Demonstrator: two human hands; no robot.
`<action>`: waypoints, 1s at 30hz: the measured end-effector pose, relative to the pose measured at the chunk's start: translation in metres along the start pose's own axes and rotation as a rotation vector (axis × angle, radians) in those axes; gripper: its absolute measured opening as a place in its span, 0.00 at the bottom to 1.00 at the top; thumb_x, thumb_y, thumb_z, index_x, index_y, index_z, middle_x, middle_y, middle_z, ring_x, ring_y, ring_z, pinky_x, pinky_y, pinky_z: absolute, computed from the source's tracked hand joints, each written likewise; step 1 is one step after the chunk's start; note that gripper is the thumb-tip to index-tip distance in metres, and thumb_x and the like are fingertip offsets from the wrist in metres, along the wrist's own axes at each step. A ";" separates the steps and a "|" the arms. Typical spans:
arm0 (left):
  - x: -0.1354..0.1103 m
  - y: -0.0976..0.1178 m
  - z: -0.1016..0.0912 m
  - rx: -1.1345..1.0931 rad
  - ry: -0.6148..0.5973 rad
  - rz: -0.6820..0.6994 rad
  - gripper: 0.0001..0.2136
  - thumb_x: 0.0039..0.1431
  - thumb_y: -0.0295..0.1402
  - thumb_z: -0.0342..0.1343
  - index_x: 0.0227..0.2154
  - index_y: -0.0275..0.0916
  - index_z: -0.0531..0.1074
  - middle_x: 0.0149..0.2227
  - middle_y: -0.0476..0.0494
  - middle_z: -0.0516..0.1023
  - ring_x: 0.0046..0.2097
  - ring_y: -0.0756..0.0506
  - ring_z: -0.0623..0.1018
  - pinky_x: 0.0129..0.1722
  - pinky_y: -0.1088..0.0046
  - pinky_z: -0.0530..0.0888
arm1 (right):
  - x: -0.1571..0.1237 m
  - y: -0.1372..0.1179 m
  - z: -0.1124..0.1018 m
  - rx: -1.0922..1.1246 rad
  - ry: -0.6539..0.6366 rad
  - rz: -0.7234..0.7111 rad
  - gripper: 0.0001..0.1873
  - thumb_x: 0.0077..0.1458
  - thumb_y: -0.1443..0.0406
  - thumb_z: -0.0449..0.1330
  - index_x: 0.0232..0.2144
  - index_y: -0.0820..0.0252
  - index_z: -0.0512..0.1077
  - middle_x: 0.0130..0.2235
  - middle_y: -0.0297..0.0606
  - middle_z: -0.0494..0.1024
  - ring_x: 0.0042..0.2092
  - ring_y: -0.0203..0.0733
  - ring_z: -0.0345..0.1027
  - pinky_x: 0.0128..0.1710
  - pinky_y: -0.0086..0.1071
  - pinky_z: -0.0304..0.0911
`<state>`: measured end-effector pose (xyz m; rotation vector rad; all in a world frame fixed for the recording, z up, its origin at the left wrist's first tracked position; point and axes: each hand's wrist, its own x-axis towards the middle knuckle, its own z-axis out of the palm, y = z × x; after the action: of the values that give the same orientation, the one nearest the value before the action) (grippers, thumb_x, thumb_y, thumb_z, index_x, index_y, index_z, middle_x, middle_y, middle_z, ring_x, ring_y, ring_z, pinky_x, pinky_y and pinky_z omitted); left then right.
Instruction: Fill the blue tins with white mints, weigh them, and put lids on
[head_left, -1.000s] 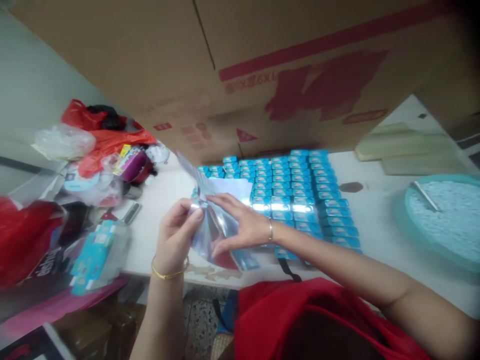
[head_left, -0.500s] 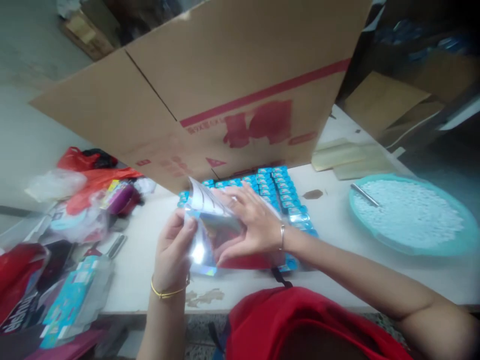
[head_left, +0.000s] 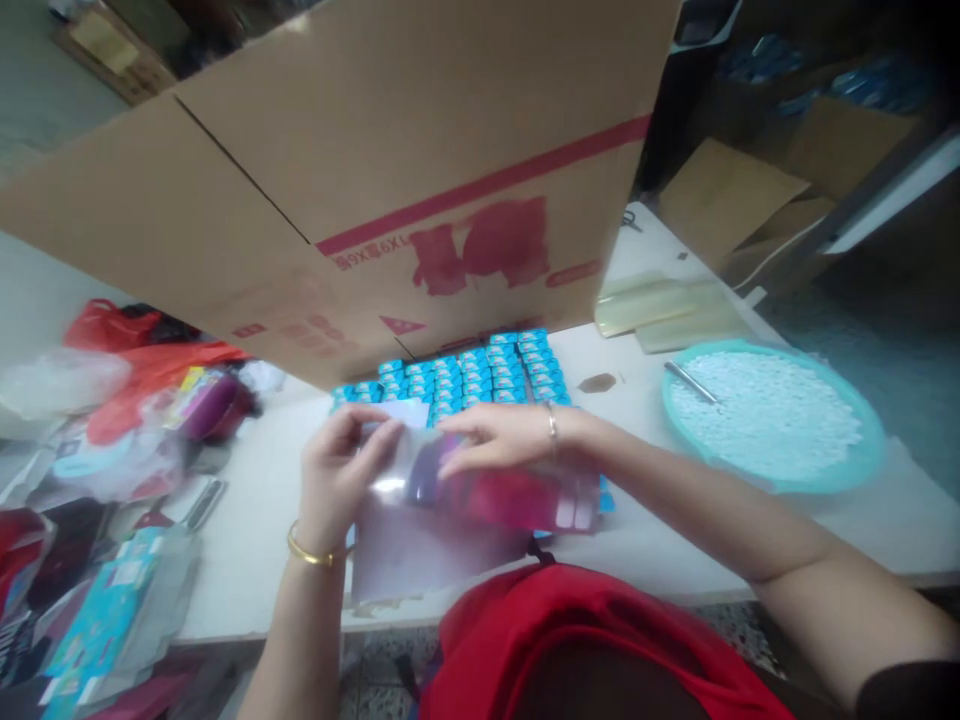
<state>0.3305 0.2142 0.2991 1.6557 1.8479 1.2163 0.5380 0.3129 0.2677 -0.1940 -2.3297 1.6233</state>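
Note:
My left hand [head_left: 337,470] pinches the top left edge of a shiny clear plastic sheet [head_left: 435,530] held just above the white table [head_left: 247,540]. My right hand [head_left: 499,440] rests on the sheet's upper right part, fingers stretched out and pressing it. The sheet lies nearly flat and reflects red and purple. Behind both hands lie rows of several small blue packets [head_left: 465,375].
A large cardboard box [head_left: 375,170] leans over the back of the table. A teal round tray [head_left: 772,415] of white granules with a metal tool stands at the right. Red and clear plastic bags [head_left: 120,370] and blue cartons [head_left: 112,615] crowd the left side.
The sheet was held up and bent between my hands; now it is spread out lower and flatter. My view has swung up and to the right.

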 end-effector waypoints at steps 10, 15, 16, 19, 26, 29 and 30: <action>0.026 -0.183 0.096 0.199 -0.094 -0.329 0.10 0.50 0.40 0.54 0.24 0.39 0.66 0.21 0.51 0.68 0.25 0.50 0.68 0.26 0.76 0.65 | -0.035 0.171 -0.037 0.166 0.523 0.525 0.16 0.40 0.54 0.63 0.21 0.63 0.69 0.21 0.29 0.66 0.25 0.33 0.58 0.25 0.27 0.53; 0.035 -0.217 0.151 0.376 -0.212 -0.268 0.08 0.52 0.36 0.54 0.33 0.38 0.70 0.35 0.39 0.76 0.40 0.40 0.74 0.41 0.64 0.68 | -0.041 0.231 -0.018 0.137 0.667 0.622 0.15 0.46 0.55 0.58 0.23 0.62 0.68 0.22 0.31 0.66 0.26 0.35 0.57 0.27 0.29 0.54; 0.038 -0.217 0.163 0.380 -0.237 -0.200 0.12 0.52 0.36 0.55 0.38 0.37 0.70 0.41 0.36 0.75 0.46 0.38 0.73 0.46 0.61 0.67 | -0.042 0.238 -0.017 0.138 0.671 0.634 0.15 0.47 0.55 0.57 0.23 0.62 0.68 0.22 0.31 0.66 0.26 0.35 0.58 0.27 0.29 0.54; 0.049 -0.209 0.201 0.369 -0.374 0.072 0.19 0.57 0.37 0.52 0.50 0.36 0.65 0.51 0.34 0.71 0.54 0.37 0.68 0.53 0.58 0.62 | -0.045 0.254 -0.016 0.129 0.686 0.655 0.14 0.51 0.56 0.54 0.25 0.61 0.68 0.23 0.32 0.66 0.27 0.37 0.58 0.28 0.30 0.54; 0.072 -0.185 0.259 0.499 -0.513 0.218 0.13 0.63 0.32 0.45 0.44 0.40 0.72 0.38 0.39 0.74 0.43 0.41 0.71 0.42 0.62 0.64 | -0.041 0.280 -0.027 0.078 0.726 0.575 0.17 0.54 0.54 0.51 0.20 0.59 0.63 0.22 0.31 0.63 0.28 0.36 0.57 0.30 0.29 0.55; 0.074 -0.181 0.266 0.502 -0.485 0.251 0.12 0.63 0.32 0.45 0.38 0.41 0.75 0.37 0.39 0.74 0.41 0.41 0.70 0.40 0.63 0.64 | -0.042 0.291 -0.028 0.138 0.759 0.631 0.17 0.54 0.54 0.51 0.21 0.59 0.64 0.21 0.30 0.62 0.26 0.36 0.54 0.27 0.29 0.54; 0.073 -0.181 0.268 0.501 -0.478 0.257 0.12 0.63 0.31 0.45 0.37 0.41 0.75 0.38 0.39 0.74 0.41 0.42 0.70 0.40 0.63 0.64 | -0.042 0.294 -0.028 0.159 0.770 0.652 0.17 0.53 0.54 0.52 0.21 0.59 0.65 0.20 0.31 0.62 0.26 0.36 0.54 0.26 0.29 0.53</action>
<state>0.4051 0.3870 0.0270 2.2613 1.7450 0.3732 0.5703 0.4307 -0.0042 -1.3796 -1.5962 1.5603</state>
